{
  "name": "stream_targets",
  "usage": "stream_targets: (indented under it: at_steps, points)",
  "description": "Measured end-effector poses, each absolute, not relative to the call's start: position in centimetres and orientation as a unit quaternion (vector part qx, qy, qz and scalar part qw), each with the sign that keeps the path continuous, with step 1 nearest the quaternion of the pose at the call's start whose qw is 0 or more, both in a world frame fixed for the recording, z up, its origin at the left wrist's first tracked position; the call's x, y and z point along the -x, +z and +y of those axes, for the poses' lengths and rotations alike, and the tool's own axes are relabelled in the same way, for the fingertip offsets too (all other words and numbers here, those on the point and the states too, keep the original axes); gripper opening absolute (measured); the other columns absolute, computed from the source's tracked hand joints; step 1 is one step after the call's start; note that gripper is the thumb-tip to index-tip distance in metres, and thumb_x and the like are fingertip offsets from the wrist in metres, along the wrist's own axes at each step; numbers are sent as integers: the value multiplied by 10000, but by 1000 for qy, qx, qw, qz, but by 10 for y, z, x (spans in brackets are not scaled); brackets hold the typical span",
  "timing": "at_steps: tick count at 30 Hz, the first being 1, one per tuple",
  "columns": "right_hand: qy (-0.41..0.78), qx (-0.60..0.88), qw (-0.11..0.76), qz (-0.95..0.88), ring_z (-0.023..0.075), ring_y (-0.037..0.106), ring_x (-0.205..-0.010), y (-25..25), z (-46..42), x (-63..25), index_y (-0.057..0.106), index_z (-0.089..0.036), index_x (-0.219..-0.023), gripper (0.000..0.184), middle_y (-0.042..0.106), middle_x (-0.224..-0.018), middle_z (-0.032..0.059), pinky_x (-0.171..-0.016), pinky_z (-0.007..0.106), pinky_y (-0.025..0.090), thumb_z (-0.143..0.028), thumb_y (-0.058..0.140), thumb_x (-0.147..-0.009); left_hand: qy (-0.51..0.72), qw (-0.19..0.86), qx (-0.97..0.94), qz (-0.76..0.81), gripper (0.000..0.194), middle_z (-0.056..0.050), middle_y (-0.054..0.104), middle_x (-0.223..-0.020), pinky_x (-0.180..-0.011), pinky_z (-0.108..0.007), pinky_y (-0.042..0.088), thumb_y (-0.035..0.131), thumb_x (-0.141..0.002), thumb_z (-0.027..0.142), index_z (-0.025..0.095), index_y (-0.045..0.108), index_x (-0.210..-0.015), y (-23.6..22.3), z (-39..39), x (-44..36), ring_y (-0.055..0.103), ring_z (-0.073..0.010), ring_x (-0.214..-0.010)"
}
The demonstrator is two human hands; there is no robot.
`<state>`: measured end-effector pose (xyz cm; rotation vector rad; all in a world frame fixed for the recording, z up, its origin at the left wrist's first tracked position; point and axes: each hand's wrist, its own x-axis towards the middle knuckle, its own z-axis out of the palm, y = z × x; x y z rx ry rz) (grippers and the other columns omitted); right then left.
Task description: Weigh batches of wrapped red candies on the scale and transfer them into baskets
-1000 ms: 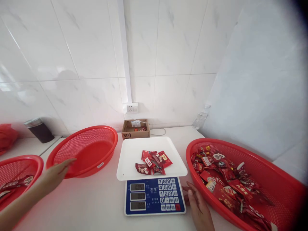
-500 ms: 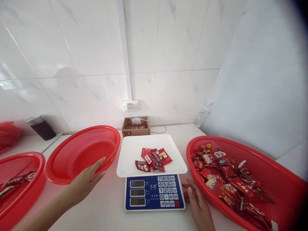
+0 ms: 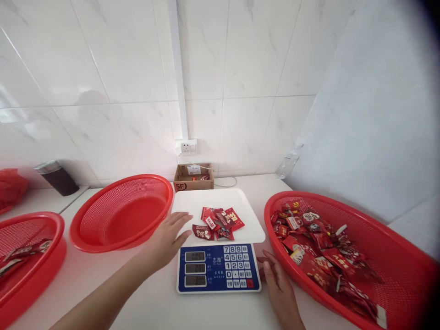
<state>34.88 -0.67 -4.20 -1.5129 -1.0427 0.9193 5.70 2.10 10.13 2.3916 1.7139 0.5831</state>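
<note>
A digital scale [image 3: 217,267] with a blue keypad stands on the white counter, and its white weighing tray [image 3: 220,201] carries several red snack packets [image 3: 217,222]. My left hand [image 3: 167,239] reaches over the tray's left edge with fingers spread, holding nothing, close to the packets. My right hand [image 3: 279,286] lies flat and open on the counter between the scale and the large red basket [image 3: 395,261] full of red packets.
An empty red mesh basket [image 3: 122,213] sits left of the scale. Another red basket [image 3: 27,256] with a few packets is at the far left. A small cardboard box [image 3: 193,177], a wall socket [image 3: 186,147] and a dark cup [image 3: 57,178] stand by the tiled wall.
My left hand has moved right, from the empty red basket's rim to the left edge of the scale tray. My right hand has stayed in place.
</note>
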Motion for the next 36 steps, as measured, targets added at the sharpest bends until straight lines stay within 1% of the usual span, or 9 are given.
stream_targets:
  at_steps: [6,9,13,18,22,25,28,31,36]
  points:
    - [382,616,536,-433,224,629,-816,-45,-6,-349,521,-193,-1092,518,646,-1007,95,-702,344,520,-575,466,-748,151,122,-832,519,286,-31,604,-1088,-929,-373,409,430,-835,253,263,548,-1096,100,35,-96,498,-200,-1065]
    - [379,616,534,-438,232,619,-865,-46,-6,-349,524,-193,-1093,517,643,-1013,94,-751,359,506,-573,472,-745,134,157,-809,551,272,-32,586,-1062,-826,-345,448,449,-814,258,273,540,-1070,98,38,-99,537,-203,-982]
    - [377,623,523,-443,241,602,-917,-47,-6,-350,521,-194,-1105,532,637,-1029,92,-802,374,483,-579,466,-742,182,173,-785,566,256,-34,523,-1038,-713,-273,460,422,-792,197,262,520,-1019,97,33,-89,557,-151,-845]
    - [379,618,525,-446,245,594,-934,-48,-7,-351,531,-197,-1098,515,641,-1016,91,-802,375,483,-569,468,-748,249,68,-746,613,223,-46,528,-959,-741,-272,455,379,-775,133,222,539,-902,106,29,-45,532,-160,-867]
    - [367,620,533,-444,252,593,-950,-45,-7,-350,546,-197,-1079,511,643,-1027,96,-822,386,475,-572,476,-740,216,-45,-676,703,271,-84,543,-1048,-736,-350,461,365,-804,217,212,550,-1002,117,35,-4,501,-241,-954]
    - [370,622,530,-442,249,587,-969,-44,-7,-349,537,-195,-1091,520,632,-1056,101,-838,386,469,-576,466,-744,196,-98,-663,716,336,-107,537,-1127,-846,-432,417,339,-832,293,199,569,-1059,118,40,4,456,-290,-1050]
    - [368,623,528,-445,248,585,-969,-45,-7,-349,534,-197,-1094,519,628,-1058,98,-818,379,478,-578,457,-749,178,-26,-711,680,352,-79,576,-1115,-872,-391,411,347,-842,363,220,582,-1063,114,40,-15,470,-259,-1069]
    - [360,622,530,-450,242,592,-946,-47,-7,-350,540,-201,-1091,508,631,-1053,91,-767,358,496,-571,457,-754,130,63,-754,641,355,-60,625,-997,-810,-350,436,392,-823,408,238,572,-1079,106,38,-44,540,-226,-966]
    - [370,623,526,-445,230,613,-884,-47,-7,-350,524,-187,-1109,540,634,-1048,100,-774,357,495,-585,446,-752,82,110,-775,617,326,-67,599,-1045,-778,-310,438,365,-822,254,221,564,-1079,102,39,-66,566,-196,-922]
